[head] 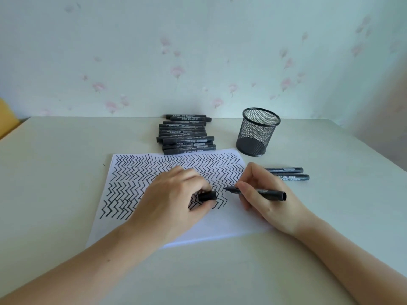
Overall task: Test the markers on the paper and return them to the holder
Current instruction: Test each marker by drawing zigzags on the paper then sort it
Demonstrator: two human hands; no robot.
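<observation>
A white paper (231,225) covered in rows of black zigzag strokes lies in front of me. My right hand (262,194) grips an uncapped black marker (266,192), its tip pointing left just over the paper's strokes. My left hand (174,199) rests on the paper and pinches the marker's black cap (207,195). A pile of several capped black markers (186,135) lies beyond the paper. The black mesh holder (257,132) stands upright at the back right with nothing visible inside. Two more capped markers (288,173) lie right of the paper.
The pale table (66,172) ends at a floral-papered wall close behind the pile and the holder. A yellow object (6,119) shows past the table's far left edge.
</observation>
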